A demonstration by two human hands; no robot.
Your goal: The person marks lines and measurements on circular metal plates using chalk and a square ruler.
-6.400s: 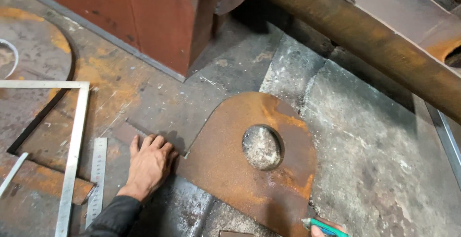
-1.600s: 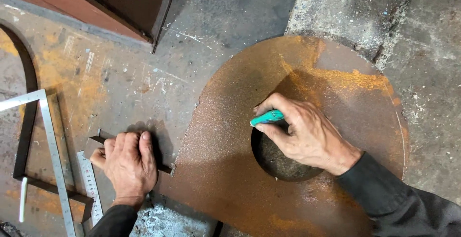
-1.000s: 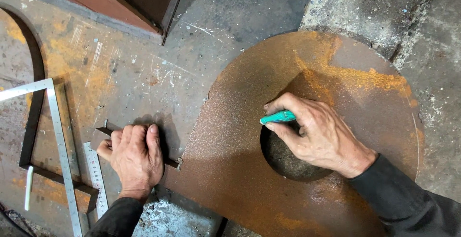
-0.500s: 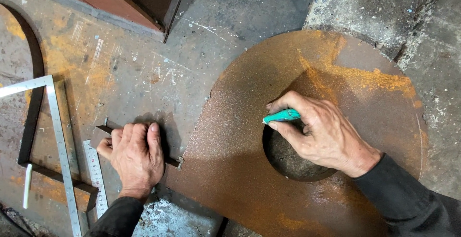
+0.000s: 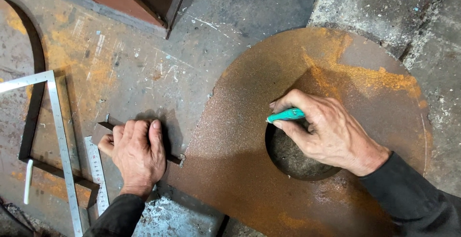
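The right hand (image 5: 331, 134) pinches a teal marker (image 5: 286, 115) in a closed grip at the round hole's (image 5: 293, 158) upper left rim in the rusty steel plate (image 5: 240, 122). The left hand (image 5: 137, 153) lies palm down, fingers spread and holding nothing, on a small dark metal piece (image 5: 103, 126) just beside the plate's left edge.

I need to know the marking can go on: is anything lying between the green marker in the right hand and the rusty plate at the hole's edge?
Nothing visible does. The right hand holds the green marker at the rim of the round hole in the rusty steel plate; its tip is hidden behind the fingers.
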